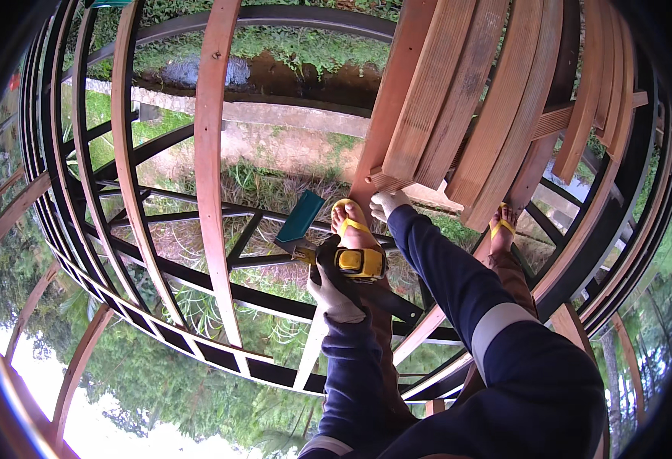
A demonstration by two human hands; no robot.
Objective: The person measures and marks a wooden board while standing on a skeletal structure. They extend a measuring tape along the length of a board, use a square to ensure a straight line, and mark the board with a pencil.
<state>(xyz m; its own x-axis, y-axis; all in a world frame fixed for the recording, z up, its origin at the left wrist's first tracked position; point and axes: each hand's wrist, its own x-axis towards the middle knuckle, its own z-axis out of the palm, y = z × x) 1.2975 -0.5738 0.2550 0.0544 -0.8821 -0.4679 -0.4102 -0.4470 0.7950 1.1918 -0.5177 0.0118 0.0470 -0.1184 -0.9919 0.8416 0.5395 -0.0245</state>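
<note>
My left hand [336, 287], in a pale and dark glove, is wrapped round the dark grip of a yellow and black cordless power tool [360, 263]. Its exact kind is hard to tell from above. My right hand [388, 204] is closed against the near end of a short grooved wooden piece [386, 180], beside a reddish wooden beam [370, 164]; anything in its fingers is hidden. Grooved deck boards [431, 115] lie just beyond that hand. A teal flat piece [301, 216] appears just past the tool; I cannot tell whether the two touch.
My feet, in yellow flip-flops [504, 224], stand on the framing. Spaced wooden joists [212, 153] and black metal bars [275, 306] leave wide gaps over grass and a concrete edge [290, 120] below. More boards [592, 84] lie to the right.
</note>
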